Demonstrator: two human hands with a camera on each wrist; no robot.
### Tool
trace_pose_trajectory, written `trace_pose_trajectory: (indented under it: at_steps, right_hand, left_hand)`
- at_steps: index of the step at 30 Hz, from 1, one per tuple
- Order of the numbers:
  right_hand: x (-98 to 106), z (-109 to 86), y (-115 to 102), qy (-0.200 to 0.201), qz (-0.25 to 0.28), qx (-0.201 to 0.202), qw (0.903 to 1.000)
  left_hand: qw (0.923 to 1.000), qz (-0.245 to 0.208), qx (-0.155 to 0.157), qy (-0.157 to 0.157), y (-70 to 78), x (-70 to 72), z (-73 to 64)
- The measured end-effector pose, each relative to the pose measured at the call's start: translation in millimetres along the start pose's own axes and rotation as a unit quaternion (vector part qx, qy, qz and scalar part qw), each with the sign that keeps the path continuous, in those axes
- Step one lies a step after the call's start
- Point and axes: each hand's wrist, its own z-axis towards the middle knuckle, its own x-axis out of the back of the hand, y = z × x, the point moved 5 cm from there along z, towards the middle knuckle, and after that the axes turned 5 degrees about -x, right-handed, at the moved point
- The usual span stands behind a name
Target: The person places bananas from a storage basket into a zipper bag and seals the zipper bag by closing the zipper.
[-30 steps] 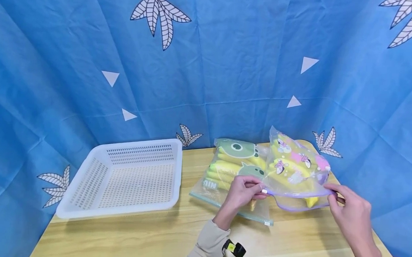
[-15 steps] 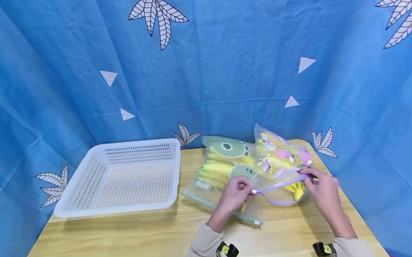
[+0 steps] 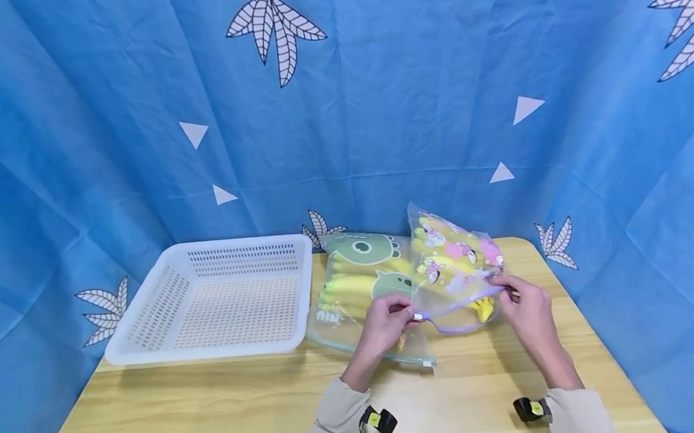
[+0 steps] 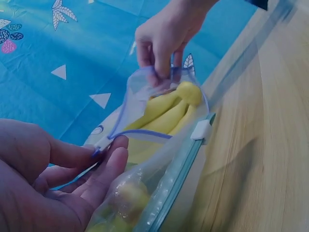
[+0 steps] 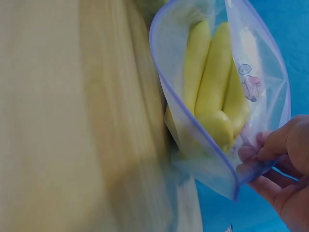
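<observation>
A clear zip bag (image 3: 456, 265) with pink cartoon prints and a purple rim holds a bunch of bananas (image 5: 212, 82). My left hand (image 3: 386, 323) pinches the slider end of its rim, where a white slider (image 4: 103, 143) shows. My right hand (image 3: 524, 311) pinches the rim's other end, and the mouth gapes between the two hands. Beneath and left of it lies a green-printed zip bag (image 3: 355, 289), also with bananas inside; its teal zip strip (image 4: 176, 179) carries a white slider. My left hand is over this second bag.
A white perforated plastic basket (image 3: 304, 293) stands on the left part of the wooden table (image 3: 243, 401). Blue printed cloth (image 3: 388, 114) hangs behind the table and along its sides.
Both hands have moved left with the purple-rimmed bag, which now overlaps more of the green-printed bag. My right hand has come nearer my left, and its end of the rim is lifted.
</observation>
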Motion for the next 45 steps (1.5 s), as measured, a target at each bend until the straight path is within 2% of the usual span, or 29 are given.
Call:
trace_pose_trajectory:
  at_steps: [5, 10, 15, 18, 20, 22, 25, 27, 29, 32, 34, 36, 39, 41, 42, 45]
  right_hand:
    - [18.5, -20.5, 7.0, -0.006, 0.014, -0.030, 0.9994]
    - [35.1, -36.6, -1.8, -0.010, 0.021, -0.025, 0.9994]
    - [40.5, -53.5, -27.3, 0.049, 0.046, 0.006, 0.9977]
    - [34.1, -66.0, -41.9, 0.073, 0.084, -0.009, 0.9937]
    - [24.9, -73.1, -47.5, 0.057, 0.118, -0.041, 0.9905]
    - [14.0, -79.5, -50.6, 0.025, 0.147, -0.082, 0.9854]
    - [-5.7, -89.0, -52.2, -0.047, 0.203, -0.147, 0.9668]
    - [-19.4, -95.8, -53.5, -0.095, 0.262, -0.189, 0.9415]
    - [-33.2, -102.2, -55.1, -0.135, 0.324, -0.235, 0.9066]
    - [-52.6, -108.4, -58.2, -0.177, 0.421, -0.296, 0.8392]
    - [-63.1, -110.1, -59.5, -0.191, 0.475, -0.330, 0.7930]
    - [-70.8, -110.4, -60.1, -0.192, 0.532, -0.358, 0.7425]
    - [-77.3, -110.0, -60.5, -0.175, 0.596, -0.392, 0.6782]
    - [-79.5, -109.4, -61.0, -0.159, 0.628, -0.409, 0.6435]
    - [-80.4, -109.1, -61.5, -0.151, 0.638, -0.416, 0.6302]
    - [-82.5, -107.4, -63.6, -0.132, 0.660, -0.424, 0.6054]
  left_hand:
    - [0.9993, 0.021, -0.014, -0.027, 0.8, -5.1, -0.3]
    - [0.9994, 0.014, -0.005, -0.031, 0.4, -8.5, -1.2]
    - [0.9999, 0.014, 0.001, -0.003, -0.3, -8.1, -0.4]
    - [0.9998, 0.016, -0.002, 0.008, 1.9, -7.5, 0.7]
    - [0.9998, 0.018, -0.006, 0.009, 2.8, -7.5, 1.1]
    - [0.9998, 0.016, -0.006, 0.009, 3.2, -7.5, 1.2]
    - [0.9999, 0.009, -0.006, 0.007, 3.4, -7.6, 0.7]
    - [1.0000, 0.001, -0.005, 0.005, 3.0, -7.4, -0.1]
    - [1.0000, 0.002, -0.003, 0.005, 1.5, -7.3, -1.1]
    - [1.0000, 0.006, -0.005, 0.003, -1.5, -7.1, -2.2]
    - [0.9999, 0.009, -0.006, 0.002, -3.2, -7.2, -2.7]
    - [0.9999, 0.008, -0.008, 0.000, -3.9, -7.4, -3.2]
    - [0.9999, 0.008, -0.006, 0.000, -4.4, -7.5, -3.3]
    - [0.9999, 0.015, -0.007, -0.002, -4.8, -8.0, -3.1]
    - [0.9998, 0.017, -0.009, -0.002, -5.2, -8.2, -2.8]
    - [0.9997, 0.021, -0.012, -0.002, -6.2, -9.0, -1.8]
